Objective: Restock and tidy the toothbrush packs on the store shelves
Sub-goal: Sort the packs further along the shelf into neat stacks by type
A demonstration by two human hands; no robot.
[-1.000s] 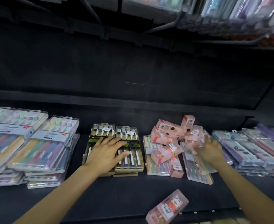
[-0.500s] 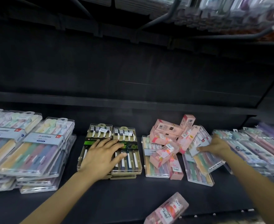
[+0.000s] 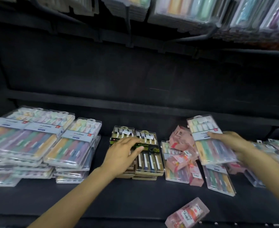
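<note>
Toothbrush pack [image 3: 212, 142], pastel, is gripped by the right hand [image 3: 231, 142] and lifted above the pink boxes [image 3: 181, 155]; left hand [image 3: 124, 155] lies flat, fingers [image 3: 132, 142] straight, on the dark packs [image 3: 145, 158] mid-shelf [image 3: 102, 203].

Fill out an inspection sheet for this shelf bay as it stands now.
Surface: dark shelf, bare along its front.
Job's things: pastel toothbrush pack lifted above pink boxes; gold-trimmed packs side by side; tall clear-pack stacks at left.
Clutter: pink boxes heaped unevenly; one pink pack lies at the front edge.
Grippers: left hand rests flat on gold-trimmed packs; right hand grips the pastel pack.
Cables: nothing seen.
Surroundings: hanging packs overhead.
</note>
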